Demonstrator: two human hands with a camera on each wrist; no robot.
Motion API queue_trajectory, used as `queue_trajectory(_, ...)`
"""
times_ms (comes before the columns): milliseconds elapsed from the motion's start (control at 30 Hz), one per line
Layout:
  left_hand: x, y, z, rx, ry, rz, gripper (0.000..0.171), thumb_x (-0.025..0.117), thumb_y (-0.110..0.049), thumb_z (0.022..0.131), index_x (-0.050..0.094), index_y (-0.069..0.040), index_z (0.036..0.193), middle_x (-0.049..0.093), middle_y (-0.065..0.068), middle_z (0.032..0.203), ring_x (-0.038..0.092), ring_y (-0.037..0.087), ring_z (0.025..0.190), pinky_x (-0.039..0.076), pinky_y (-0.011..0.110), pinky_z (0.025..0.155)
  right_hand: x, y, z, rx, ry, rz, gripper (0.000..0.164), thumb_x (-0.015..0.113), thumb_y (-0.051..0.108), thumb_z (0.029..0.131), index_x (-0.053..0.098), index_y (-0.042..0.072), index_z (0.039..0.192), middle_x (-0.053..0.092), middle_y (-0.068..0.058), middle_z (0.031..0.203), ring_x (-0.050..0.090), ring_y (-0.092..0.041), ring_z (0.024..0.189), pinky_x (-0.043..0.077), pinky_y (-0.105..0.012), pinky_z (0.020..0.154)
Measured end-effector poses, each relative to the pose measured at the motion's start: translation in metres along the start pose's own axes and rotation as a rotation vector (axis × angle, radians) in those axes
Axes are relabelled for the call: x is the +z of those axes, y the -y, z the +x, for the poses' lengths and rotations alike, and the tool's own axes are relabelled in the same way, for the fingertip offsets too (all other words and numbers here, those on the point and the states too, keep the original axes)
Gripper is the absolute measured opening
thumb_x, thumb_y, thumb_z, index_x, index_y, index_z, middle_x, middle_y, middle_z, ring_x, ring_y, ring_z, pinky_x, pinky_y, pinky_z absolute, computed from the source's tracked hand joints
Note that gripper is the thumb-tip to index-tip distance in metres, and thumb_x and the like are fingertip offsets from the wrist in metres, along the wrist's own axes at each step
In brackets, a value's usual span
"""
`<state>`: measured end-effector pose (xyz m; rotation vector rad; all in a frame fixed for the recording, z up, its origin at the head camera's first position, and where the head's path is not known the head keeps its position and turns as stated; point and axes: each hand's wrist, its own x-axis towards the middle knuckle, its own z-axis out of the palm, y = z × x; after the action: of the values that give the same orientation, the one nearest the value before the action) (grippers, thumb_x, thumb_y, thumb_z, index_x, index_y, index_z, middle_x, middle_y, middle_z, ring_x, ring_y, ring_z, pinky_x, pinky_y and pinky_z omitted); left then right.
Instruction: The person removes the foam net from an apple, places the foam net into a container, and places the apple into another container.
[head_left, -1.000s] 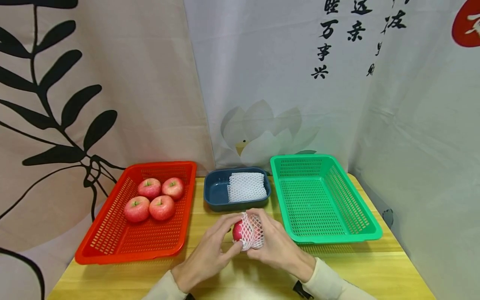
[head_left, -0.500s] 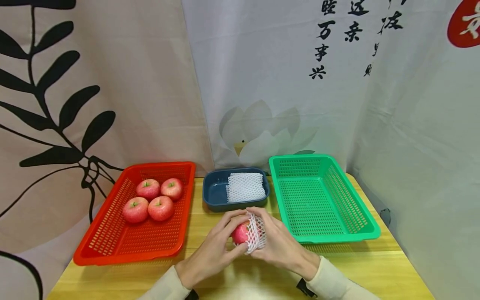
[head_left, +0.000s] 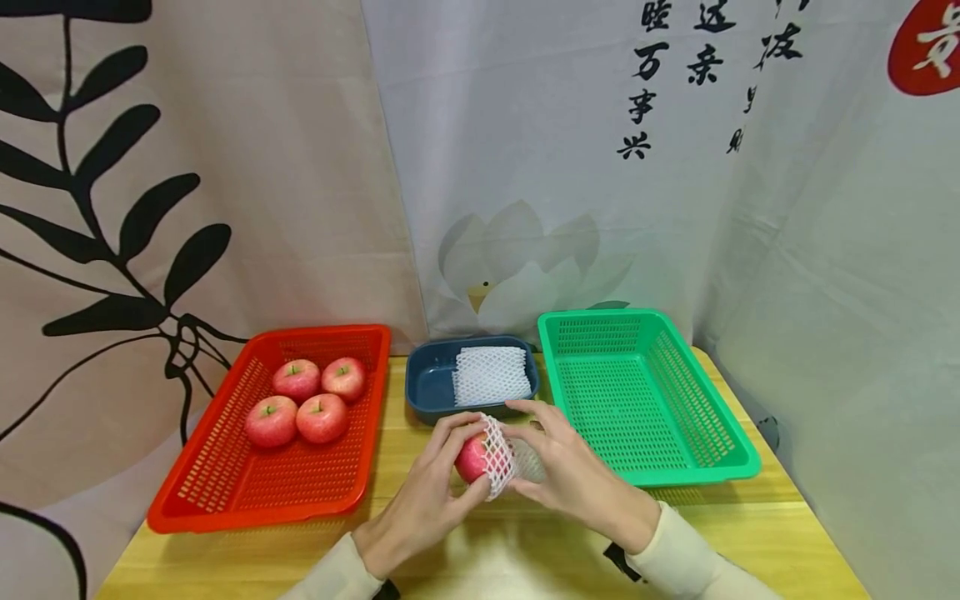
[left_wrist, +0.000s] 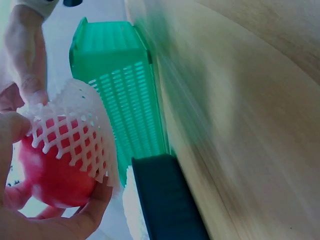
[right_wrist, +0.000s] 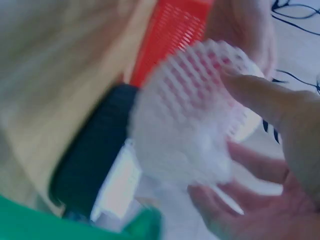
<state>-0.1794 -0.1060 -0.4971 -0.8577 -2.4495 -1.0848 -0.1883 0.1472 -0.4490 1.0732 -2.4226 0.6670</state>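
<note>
A red apple (head_left: 471, 458) sits partly inside a white foam net sleeve (head_left: 498, 457), its bare side facing left. My left hand (head_left: 431, 487) holds the apple, with its fingers at the far side and its thumb at the near side by the sleeve's edge. On the other side, my right hand (head_left: 581, 475) has fingers and thumb around the loose end of the sleeve. In the right wrist view the right thumb (right_wrist: 255, 95) lies on the foam net, and the other fingers curve beneath it. The left wrist view shows the mesh (left_wrist: 70, 135) covering the apple's upper part.
A red basket (head_left: 255, 492) with several apples (head_left: 322, 417) stands on the left. Behind the hands, a dark blue dish (head_left: 431, 383) holds white foam nets (head_left: 491, 375). The green basket (head_left: 637, 400) is at right, all on a wooden table (head_left: 750, 542).
The right hand has drawn back to the right and its fingers have spread, so the sleeve's loose end shows. The left hand and apple have shifted slightly left.
</note>
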Motion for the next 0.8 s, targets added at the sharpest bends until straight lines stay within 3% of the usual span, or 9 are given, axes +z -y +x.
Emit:
queue_trajectory(200, -0.001, -0.001, 0.002, 0.015, 0.002, -0.006, 0.066, 0.09, -0.018, 0.101, 0.061, -0.015, 0.16, 0.054, 0.006, 0.17, 0.063, 0.025, 0.152, 0.067, 0.039, 0.115, -0.017, -0.005, 0.014, -0.058, 0.061, 0.078, 0.036, 0.105, 0.011, 0.086, 0.083, 0.005, 0.114, 0.081, -0.009, 0.12, 0.082, -0.02, 0.106, 0.071, -0.03, 0.091)
queue_trajectory(333, -0.003, -0.001, 0.003, 0.021, -0.007, -0.005, 0.065, 0.09, -0.018, 0.101, 0.062, -0.014, 0.16, 0.055, 0.009, 0.17, 0.064, 0.028, 0.151, 0.066, 0.039, 0.115, -0.022, -0.01, 0.019, -0.03, 0.108, 0.138, 0.032, 0.102, 0.002, 0.086, 0.08, 0.005, 0.108, 0.082, -0.006, 0.105, 0.08, -0.014, 0.089, 0.068, -0.021, 0.081)
queue_trajectory(667, -0.014, 0.006, 0.005, -0.018, -0.026, 0.027, 0.063, 0.09, -0.023, 0.104, 0.062, -0.012, 0.16, 0.062, 0.012, 0.165, 0.068, 0.027, 0.147, 0.067, 0.045, 0.116, -0.036, -0.021, 0.028, 0.064, 0.227, 0.095, 0.028, 0.086, 0.0, 0.103, 0.08, 0.008, 0.13, 0.087, -0.005, 0.122, 0.084, -0.018, 0.106, 0.071, -0.034, 0.089)
queue_trajectory(800, -0.017, 0.008, 0.005, -0.021, -0.043, 0.051, 0.062, 0.091, -0.023, 0.104, 0.062, -0.01, 0.158, 0.064, 0.008, 0.161, 0.068, 0.025, 0.145, 0.067, 0.045, 0.116, -0.039, -0.026, 0.036, 0.096, 0.237, 0.025, 0.021, 0.082, 0.004, 0.108, 0.083, 0.01, 0.128, 0.088, -0.005, 0.12, 0.082, -0.014, 0.098, 0.07, -0.032, 0.086)
